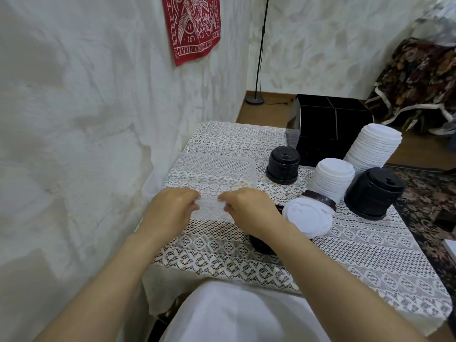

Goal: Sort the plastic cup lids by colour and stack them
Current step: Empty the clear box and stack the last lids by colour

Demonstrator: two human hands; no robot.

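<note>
**Landmark:** loose white lids (307, 218), a toppled heap on the table (370, 262), which is laid with lace.

- **Nearer than the heap:** black lids (261, 244), partly hidden under the right wrist.
- **Left of the heap:** right hand (249, 211), then left hand (172, 208). Each grip has its fingers curled, pinching the near edge of what seems a clear plastic sleeve (217, 176). It lies flat, running away from the heap toward the wall. Neither grip holds a lid.
- **Step, as judged:** opening or clearing the sleeve. To do it well, part the edges evenly, keep low over the lace, and hold the right forearm off the heap, which would likely slide.
- **Just behind the heap:** one tilted black lid (319, 199), then a short white stack (330, 178).
- **Behind and right of the heap:** a black stack (375, 191).
- **Behind and left of the heap:** a second black stack (283, 166).
- **Farthest behind the heap:** a tall white stack (372, 146), leaning.
- **Progress, as judged:** well along, with only the heap and the hidden black lids left.
- **Beyond the table, past the heap:** black box (333, 124), lamp base (255, 98) on a wood floor, patterned carpet (431, 201), and a red printed cloth (192, 28) on the pale wall.
</note>
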